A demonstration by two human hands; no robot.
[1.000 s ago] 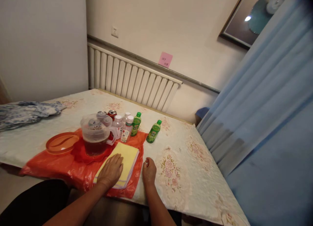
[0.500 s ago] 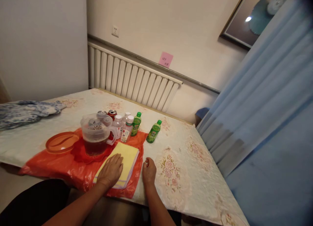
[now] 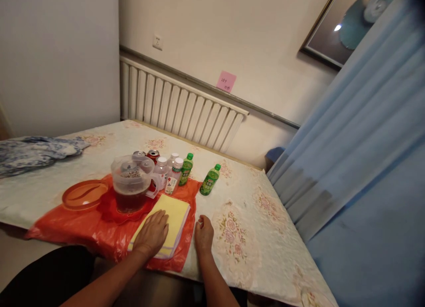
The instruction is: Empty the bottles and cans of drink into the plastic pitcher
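My left hand (image 3: 152, 233) lies flat on a folded yellow cloth (image 3: 175, 207), fingers stretched out. The cloth rests on a red plastic bag (image 3: 86, 232) spread over the table's front edge. To the right of the cloth, my right hand (image 3: 203, 234) rests on the tablecloth, its fingers curled into a loose fist with nothing visible in them. Beyond my left hand stands a clear plastic pitcher (image 3: 130, 186) partly filled with dark liquid, on a red scalloped dish (image 3: 108, 208). An orange round lid (image 3: 85, 195) lies left of it.
Clear bottles with white caps (image 3: 173, 177), a green bottle (image 3: 186, 169) and cans (image 3: 153, 156) cluster behind the cloth. Another green bottle (image 3: 210, 180) stands apart, to the right. Bunched patterned fabric (image 3: 40, 152) lies at far left. A blue curtain (image 3: 358, 156) hangs along the right side.
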